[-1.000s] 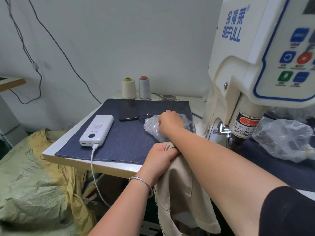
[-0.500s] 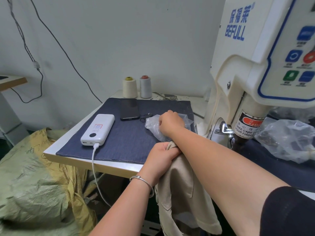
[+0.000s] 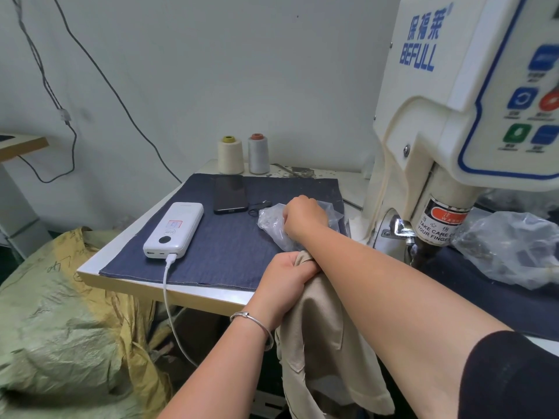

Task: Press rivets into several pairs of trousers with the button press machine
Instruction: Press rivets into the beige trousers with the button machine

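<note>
At the desk's near edge, the left hand [image 3: 289,275] grips the beige trousers [image 3: 320,334], which hang below; the right hand [image 3: 304,217] reaches into the plastic bag [image 3: 272,226], fingers hidden. Loosening that grip could let the trousers slide floorward.

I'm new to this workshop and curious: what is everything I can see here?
cream button press machine: one, blue lettering, right
dark blue denim mat: one, on the table
white power bank: one, on the mat, white cable plugged in
black phone: one, behind the power bank
thread cones: two, cream and grey, table's back edge
clear plastic bags: two, one under the right hand, one right of the press
beige trousers: one pair, hanging off the table edge
green-yellow woven sack: one, floor left
left hand: grips the trousers
right hand: fingers in the bag
</note>
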The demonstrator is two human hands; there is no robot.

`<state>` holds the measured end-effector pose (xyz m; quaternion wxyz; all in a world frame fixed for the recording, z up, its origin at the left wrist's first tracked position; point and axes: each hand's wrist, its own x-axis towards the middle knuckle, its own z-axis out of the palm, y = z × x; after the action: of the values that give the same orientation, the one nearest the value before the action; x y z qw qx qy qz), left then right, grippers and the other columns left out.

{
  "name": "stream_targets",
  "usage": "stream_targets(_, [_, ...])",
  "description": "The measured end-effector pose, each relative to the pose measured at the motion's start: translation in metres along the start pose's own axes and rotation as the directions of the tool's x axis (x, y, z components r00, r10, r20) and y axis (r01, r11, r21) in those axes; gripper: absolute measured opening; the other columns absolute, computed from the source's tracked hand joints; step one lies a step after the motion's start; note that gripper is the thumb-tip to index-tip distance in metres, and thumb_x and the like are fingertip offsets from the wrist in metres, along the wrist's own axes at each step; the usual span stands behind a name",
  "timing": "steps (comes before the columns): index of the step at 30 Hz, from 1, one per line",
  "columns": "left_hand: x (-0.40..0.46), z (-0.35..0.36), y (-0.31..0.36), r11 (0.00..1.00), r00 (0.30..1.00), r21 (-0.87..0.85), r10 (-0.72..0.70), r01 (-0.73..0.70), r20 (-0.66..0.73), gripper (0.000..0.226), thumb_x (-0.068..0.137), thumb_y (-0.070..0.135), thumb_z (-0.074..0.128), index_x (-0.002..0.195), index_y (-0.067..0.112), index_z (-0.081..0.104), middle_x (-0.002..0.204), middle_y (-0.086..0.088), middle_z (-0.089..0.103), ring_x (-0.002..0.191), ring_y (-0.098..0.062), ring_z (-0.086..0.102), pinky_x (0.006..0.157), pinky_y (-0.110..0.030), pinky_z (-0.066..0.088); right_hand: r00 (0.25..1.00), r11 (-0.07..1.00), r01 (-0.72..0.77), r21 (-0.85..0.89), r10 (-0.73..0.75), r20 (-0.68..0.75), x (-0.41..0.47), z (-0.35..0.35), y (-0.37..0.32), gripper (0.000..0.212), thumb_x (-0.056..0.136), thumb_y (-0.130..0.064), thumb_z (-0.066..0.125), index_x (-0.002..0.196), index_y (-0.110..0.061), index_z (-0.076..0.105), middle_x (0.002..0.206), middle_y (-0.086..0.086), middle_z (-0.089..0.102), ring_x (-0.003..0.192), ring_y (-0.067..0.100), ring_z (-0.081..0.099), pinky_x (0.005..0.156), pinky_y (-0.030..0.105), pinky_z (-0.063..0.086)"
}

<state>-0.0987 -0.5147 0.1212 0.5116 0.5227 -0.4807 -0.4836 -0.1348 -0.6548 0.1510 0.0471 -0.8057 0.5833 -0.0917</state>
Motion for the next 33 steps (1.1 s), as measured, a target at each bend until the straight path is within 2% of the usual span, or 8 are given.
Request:
stream_targets(4, [0.0,-0.001,-0.001,1.0,1.0,0.008,0.0,0.0,0.001,0.042,0.083,0.024,0.064,0.055,0.022,0.033,0.069,-0.01,0.033,0.068,-0.021,0.027,0.06,-0.034,0.025,1.0,1.0,0.016,-0.013,-0.016,-0.026,0.0,0.002,0.001,0.034,0.086,-0.006,0.054,0.116,-0.015,0.067,0.119,0.007,0.059,0.113,0.028,0.053,0.077,0.032,0.043])
stream_targets(8, [0.001,-0.001,-0.002,1.0,1.0,0.012,-0.008,0.008,-0.001,0.046,0.088,0.02,0.063,0.053,0.024,0.034,0.066,-0.008,0.033,0.065,-0.019,0.028,0.06,-0.033,0.026,0.998,0.996,0.032,-0.082,-0.036,-0.051,0.002,0.004,0.001,0.03,0.087,-0.009,0.056,0.114,-0.015,0.066,0.115,0.007,0.059,0.112,0.026,0.053,0.073,0.03,0.04])
stream_targets(12, [0.0,-0.001,-0.001,1.0,1.0,-0.006,-0.007,0.007,0.02,0.039,0.084,0.025,0.065,0.056,0.018,0.039,0.068,-0.009,0.038,0.068,-0.02,0.031,0.062,-0.034,0.028,0.994,0.984,0.055,-0.17,-0.069,-0.081,0.003,0.005,0.0,0.028,0.086,-0.01,0.058,0.113,-0.011,0.062,0.115,0.008,0.06,0.112,0.026,0.052,0.073,0.03,0.037])
stream_targets(16, [-0.001,0.0,0.001,1.0,1.0,-0.008,-0.016,0.016,0.009,0.04,0.08,0.028,0.066,0.052,0.024,0.037,0.065,-0.006,0.039,0.065,-0.018,0.033,0.063,-0.033,0.029,0.992,0.968,0.082,-0.235,-0.102,-0.077,0.004,0.005,-0.002,0.03,0.085,-0.011,0.057,0.116,-0.012,0.057,0.116,0.007,0.059,0.114,0.025,0.05,0.072,0.03,0.037])
stream_targets(19, [-0.002,0.0,0.002,1.0,1.0,-0.009,-0.017,0.017,0.018,0.039,0.078,0.03,0.067,0.054,0.021,0.038,0.069,-0.009,0.038,0.07,-0.021,0.032,0.067,-0.034,0.028,0.989,0.955,0.103,-0.278,-0.128,-0.071,0.004,0.005,-0.001,0.031,0.087,-0.011,0.058,0.118,-0.013,0.056,0.118,0.007,0.058,0.116,0.025,0.048,0.074,0.03,0.037])
stream_targets(23, [-0.003,0.0,0.004,1.0,0.999,-0.005,-0.026,0.026,0.034,0.035,0.076,0.033,0.066,0.065,0.008,0.045,0.074,-0.01,0.04,0.074,-0.023,0.031,0.071,-0.035,0.027,0.987,0.953,0.109,-0.283,-0.137,-0.084,0.001,0.004,-0.001,0.03,0.087,-0.01,0.057,0.118,-0.014,0.058,0.118,0.007,0.057,0.116,0.025,0.047,0.074,0.03,0.037])
stream_targets(31, [-0.005,0.0,0.006,1.0,0.999,-0.003,-0.03,0.03,0.032,0.027,0.091,0.016,0.067,0.072,0.005,0.052,0.075,-0.011,0.046,0.074,-0.022,0.037,0.07,-0.034,0.03,0.967,0.957,0.166,-0.237,-0.206,-0.152,-0.009,-0.006,-0.001,0.028,0.088,-0.01,0.053,0.115,-0.012,0.061,0.118,0.005,0.051,0.115,0.025,0.041,0.078,0.032,0.033])
stream_targets(33, [-0.004,0.001,0.005,0.999,0.999,-0.006,-0.041,0.041,0.016,0.033,0.091,0.016,0.067,0.065,0.008,0.048,0.073,-0.011,0.045,0.073,-0.021,0.037,0.068,-0.034,0.03,0.962,0.96,0.171,-0.221,-0.212,-0.173,-0.013,-0.008,-0.002,0.026,0.089,-0.011,0.052,0.113,-0.011,0.062,0.118,0.005,0.049,0.114,0.025,0.04,0.077,0.032,0.03])
